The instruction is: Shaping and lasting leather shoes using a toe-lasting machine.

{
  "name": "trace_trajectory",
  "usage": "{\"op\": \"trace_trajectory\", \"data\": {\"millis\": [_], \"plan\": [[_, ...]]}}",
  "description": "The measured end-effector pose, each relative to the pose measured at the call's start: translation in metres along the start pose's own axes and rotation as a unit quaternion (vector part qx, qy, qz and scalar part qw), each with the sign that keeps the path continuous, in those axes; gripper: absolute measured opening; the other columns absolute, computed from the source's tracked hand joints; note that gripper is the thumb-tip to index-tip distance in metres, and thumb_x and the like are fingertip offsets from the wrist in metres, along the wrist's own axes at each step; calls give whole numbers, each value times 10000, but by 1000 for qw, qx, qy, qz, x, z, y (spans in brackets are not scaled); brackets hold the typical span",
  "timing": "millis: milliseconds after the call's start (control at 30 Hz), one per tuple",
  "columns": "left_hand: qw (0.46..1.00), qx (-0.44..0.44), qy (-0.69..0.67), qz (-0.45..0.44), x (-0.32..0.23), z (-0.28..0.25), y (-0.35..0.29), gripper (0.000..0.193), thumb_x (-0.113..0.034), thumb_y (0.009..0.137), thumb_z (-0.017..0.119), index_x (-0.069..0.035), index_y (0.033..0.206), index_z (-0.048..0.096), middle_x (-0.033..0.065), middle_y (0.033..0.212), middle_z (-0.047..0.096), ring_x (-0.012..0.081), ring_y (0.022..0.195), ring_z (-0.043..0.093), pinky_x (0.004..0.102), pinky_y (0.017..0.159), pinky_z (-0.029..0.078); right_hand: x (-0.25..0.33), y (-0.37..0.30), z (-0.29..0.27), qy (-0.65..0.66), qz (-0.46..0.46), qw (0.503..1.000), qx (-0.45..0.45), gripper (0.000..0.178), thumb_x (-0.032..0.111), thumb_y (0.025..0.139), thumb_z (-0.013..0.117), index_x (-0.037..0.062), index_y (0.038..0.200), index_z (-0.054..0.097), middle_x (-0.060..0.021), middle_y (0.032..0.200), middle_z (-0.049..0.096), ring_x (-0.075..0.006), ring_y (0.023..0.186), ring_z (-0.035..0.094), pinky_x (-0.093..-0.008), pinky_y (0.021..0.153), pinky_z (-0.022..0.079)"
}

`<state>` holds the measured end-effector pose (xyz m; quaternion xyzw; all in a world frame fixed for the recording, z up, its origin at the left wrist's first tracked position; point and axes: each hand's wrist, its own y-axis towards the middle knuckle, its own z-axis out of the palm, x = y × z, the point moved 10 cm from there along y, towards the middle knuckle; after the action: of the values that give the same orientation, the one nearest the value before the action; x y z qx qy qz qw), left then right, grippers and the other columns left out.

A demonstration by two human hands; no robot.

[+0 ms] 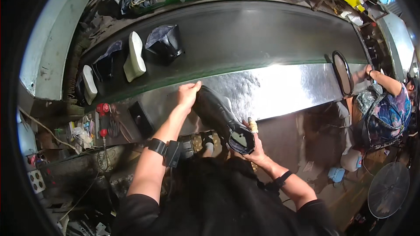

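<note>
A long black boot is held slantwise in front of me, over the near edge of the shiny metal strip. My left hand is closed on its far end. Around the near end, my right hand grips the rim beside an opening with a pale slotted part inside. Yellowish wrapping covers one digit of that hand. The fingers underneath the boot are hidden.
On the dark belt at the far left stand a pale wedge-shaped sole, another pale sole and black boot pieces. A red power tool hangs at left. A co-worker reaches over the belt's right end, near a fan.
</note>
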<state>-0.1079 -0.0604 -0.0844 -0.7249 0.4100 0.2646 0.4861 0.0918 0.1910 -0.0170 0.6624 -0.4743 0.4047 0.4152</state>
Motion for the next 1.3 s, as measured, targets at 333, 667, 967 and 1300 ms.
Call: {"op": "trace_trajectory", "data": {"millis": [333,667,967,1300], "plan": [[977,-52,207,2,-19,21,-41,828,-464,653,787,20,1268,518,262,1238,594,393,1180,568,467,987,463,-42,-18,21,440,420,792,-52,1081,187,703,887,-39,1501,194,-241,1507,318,-312,1406,358,-392,1142,307],[993,-94,67,-18,-3,0,-24,493,-376,627,766,4,927,676,196,929,711,341,904,684,434,837,522,-46,13,20,74,133,984,90,991,248,727,863,22,1478,257,-133,1371,458,-220,1171,503,-336,987,444],[982,-160,-89,57,-27,-76,-106,341,-286,668,793,-15,829,665,77,763,688,173,701,648,332,677,514,11,60,15,256,222,907,250,996,496,944,600,11,1551,-23,-208,1615,118,-282,1502,98,-403,1200,111],[878,-429,-191,92,11,-231,-285,356,-264,726,791,7,884,624,81,779,680,155,742,641,320,700,509,119,98,144,219,150,908,325,509,189,977,611,-50,1399,457,-64,1212,581,-114,1044,523,-232,907,412]]}}
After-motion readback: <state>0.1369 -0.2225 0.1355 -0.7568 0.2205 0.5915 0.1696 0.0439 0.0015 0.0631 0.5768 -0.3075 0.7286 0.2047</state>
